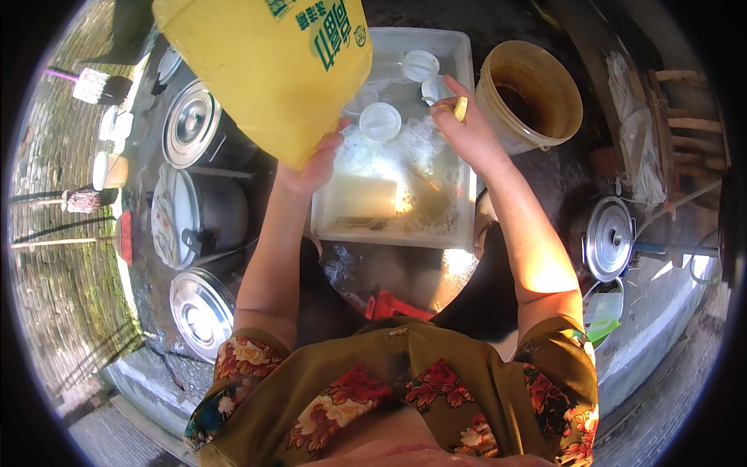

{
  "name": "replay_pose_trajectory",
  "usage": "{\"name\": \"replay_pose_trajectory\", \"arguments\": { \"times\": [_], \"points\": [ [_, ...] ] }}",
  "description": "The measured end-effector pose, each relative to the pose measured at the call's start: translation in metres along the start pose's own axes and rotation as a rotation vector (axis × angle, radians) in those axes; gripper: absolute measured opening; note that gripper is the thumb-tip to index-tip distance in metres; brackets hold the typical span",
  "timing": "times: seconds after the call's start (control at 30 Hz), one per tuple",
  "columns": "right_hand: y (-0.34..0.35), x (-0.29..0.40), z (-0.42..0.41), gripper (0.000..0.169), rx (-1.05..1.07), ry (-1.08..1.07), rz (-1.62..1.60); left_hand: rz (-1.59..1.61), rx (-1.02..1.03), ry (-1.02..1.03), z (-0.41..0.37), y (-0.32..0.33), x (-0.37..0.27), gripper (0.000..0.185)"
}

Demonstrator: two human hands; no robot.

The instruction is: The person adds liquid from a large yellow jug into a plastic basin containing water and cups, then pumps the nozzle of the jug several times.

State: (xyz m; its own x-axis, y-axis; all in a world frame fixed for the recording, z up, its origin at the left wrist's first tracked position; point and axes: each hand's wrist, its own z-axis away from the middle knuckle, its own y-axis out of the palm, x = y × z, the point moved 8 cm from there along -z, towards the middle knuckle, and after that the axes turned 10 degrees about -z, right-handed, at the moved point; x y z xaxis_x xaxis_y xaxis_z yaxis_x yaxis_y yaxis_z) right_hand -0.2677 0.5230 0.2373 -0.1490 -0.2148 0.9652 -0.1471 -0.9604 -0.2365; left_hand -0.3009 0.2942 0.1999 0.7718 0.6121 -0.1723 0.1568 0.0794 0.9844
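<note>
My left hand grips the bottom end of a large yellow plastic jug, raised and tilted over the left side of the tub. The jug bears green writing; its far end is out of view. My right hand holds a small yellow-handled tool above the tub's right side, its working end partly hidden. Below both hands, a translucent white plastic tub holds cloudy, foamy water. Round white lids and clear plastic containers lie in the water, with crumpled clear plastic among them.
A cream bucket with brown residue stands right of the tub. Lidded metal pots line the left; another pot stands at right. Mops lie along the brick paving. A red plastic object sits between my legs.
</note>
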Motion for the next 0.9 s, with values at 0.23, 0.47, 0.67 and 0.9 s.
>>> {"name": "replay_pose_trajectory", "arguments": {
  "times": [0.23,0.47,0.67,0.9],
  "points": [
    [0.0,0.0,-0.001,0.069,0.004,0.013,-0.042,-0.014,0.258,-0.13,0.003,0.02,0.003,0.063],
    [0.0,-0.002,-0.002,0.068,0.009,0.007,-0.028,0.02,0.26,-0.143,0.004,0.022,0.002,0.066],
    [0.001,-0.004,-0.003,0.068,0.012,0.009,-0.021,0.025,0.306,-0.132,0.006,0.026,0.0,0.079],
    [0.004,0.0,-0.002,0.068,0.015,0.01,0.002,0.008,0.309,-0.127,0.007,0.026,-0.001,0.08]
  ]
}}
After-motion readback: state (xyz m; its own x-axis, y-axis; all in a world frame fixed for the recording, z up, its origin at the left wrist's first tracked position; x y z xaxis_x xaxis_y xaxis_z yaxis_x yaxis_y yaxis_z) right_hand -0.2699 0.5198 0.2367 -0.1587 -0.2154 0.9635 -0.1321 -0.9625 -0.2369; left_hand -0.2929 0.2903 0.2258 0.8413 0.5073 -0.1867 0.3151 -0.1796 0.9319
